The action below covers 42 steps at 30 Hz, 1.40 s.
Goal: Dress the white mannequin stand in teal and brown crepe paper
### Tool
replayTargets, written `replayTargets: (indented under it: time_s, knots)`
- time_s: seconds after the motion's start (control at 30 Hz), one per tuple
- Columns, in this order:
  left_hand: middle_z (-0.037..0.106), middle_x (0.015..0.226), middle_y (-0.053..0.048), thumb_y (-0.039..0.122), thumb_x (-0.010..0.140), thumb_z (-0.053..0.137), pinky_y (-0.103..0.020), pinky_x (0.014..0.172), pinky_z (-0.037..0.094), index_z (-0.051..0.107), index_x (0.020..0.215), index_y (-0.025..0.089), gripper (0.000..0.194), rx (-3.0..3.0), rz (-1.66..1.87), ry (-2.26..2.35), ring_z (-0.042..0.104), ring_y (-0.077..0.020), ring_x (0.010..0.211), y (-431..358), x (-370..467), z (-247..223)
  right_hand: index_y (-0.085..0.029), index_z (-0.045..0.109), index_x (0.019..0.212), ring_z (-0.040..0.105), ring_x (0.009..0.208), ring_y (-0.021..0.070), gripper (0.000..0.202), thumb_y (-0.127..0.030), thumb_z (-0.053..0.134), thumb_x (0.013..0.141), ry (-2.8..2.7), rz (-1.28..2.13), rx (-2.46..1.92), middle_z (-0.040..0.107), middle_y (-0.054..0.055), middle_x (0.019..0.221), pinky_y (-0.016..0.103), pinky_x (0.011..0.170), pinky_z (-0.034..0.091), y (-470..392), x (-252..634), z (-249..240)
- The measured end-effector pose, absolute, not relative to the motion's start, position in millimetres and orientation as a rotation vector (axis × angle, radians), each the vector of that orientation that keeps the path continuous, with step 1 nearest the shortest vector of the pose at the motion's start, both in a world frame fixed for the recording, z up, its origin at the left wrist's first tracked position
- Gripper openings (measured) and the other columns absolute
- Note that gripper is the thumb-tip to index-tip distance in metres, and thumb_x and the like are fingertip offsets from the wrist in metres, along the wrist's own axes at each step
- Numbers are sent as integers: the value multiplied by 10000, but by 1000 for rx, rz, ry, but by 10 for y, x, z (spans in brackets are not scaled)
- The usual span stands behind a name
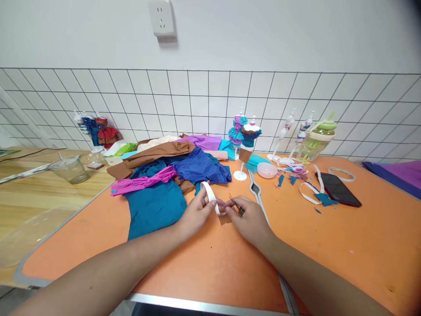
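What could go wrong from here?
The thin, dark, pointed tool in the right hand might nick the left hand, whose fingers are close by. The small brown paper piece beside the round white tape roll could crease. The slender white-footed stand, just beyond the right hand, might get knocked.

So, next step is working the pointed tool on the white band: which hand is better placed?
Right, I'd say. The right hand already grips the pointed tool, close to the white band. The left hand is busy holding the band.
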<state>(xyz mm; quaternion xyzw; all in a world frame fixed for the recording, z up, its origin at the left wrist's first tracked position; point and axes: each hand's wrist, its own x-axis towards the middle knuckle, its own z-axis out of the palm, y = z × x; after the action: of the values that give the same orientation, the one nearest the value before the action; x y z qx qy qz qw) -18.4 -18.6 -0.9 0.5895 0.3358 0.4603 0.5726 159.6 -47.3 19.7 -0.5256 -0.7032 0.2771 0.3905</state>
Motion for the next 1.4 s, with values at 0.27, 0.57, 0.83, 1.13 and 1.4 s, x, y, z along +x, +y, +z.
replayTargets:
  time_s: [0.27, 0.57, 0.83, 1.13, 1.4]
  knots:
    - [645, 852, -31, 359, 899, 544, -291, 761, 478, 460, 1252, 210, 392, 1609, 920, 772, 611, -174, 790, -295, -108, -72, -238, 672, 1025, 656, 877, 171, 188, -244, 565, 871, -1959, 375, -1098, 690, 37, 991, 267, 764, 493, -477, 1662, 162]
    - [621, 846, -23, 268, 904, 478, -290, 761, 480, 381, 1247, 161, 372, 1711, 771, 783, 605, -156, 781, -387, -90, -31, -213, 597, 901, 606, 789, 188, 66, -199, 541, 868, -2120, 318, -1326, 644, 28, 888, 277, 651, 403, -443, 1644, 147]
    - [615, 827, -34, 213, 901, 409, -264, 709, 450, 488, 1026, 163, 155, 1985, 605, 898, 551, -146, 739, -350, -168, 114, -204, 560, 808, 564, 735, 163, 79, -183, 512, 866, -2113, 391, -1252, 601, 13, 817, 258, 627, 372, -449, 1693, 175]
    - [592, 827, -13, 554, 791, 609, -241, 616, 370, 578, 1041, 174, 456, 2178, 528, 1145, 547, -164, 707, -352, -238, 166, -206, 605, 745, 548, 668, 149, 96, -274, 575, 806, -1876, 618, -1339, 635, -8, 740, 250, 602, 385, -407, 1821, 298]
    - [606, 822, -6, 470, 926, 445, -242, 684, 415, 555, 1037, 166, 341, 2054, 577, 990, 559, -149, 749, -369, -159, 144, -201, 611, 735, 574, 703, 152, 88, -260, 571, 787, -1838, 836, -1295, 637, -16, 725, 252, 661, 417, -446, 1642, 189]
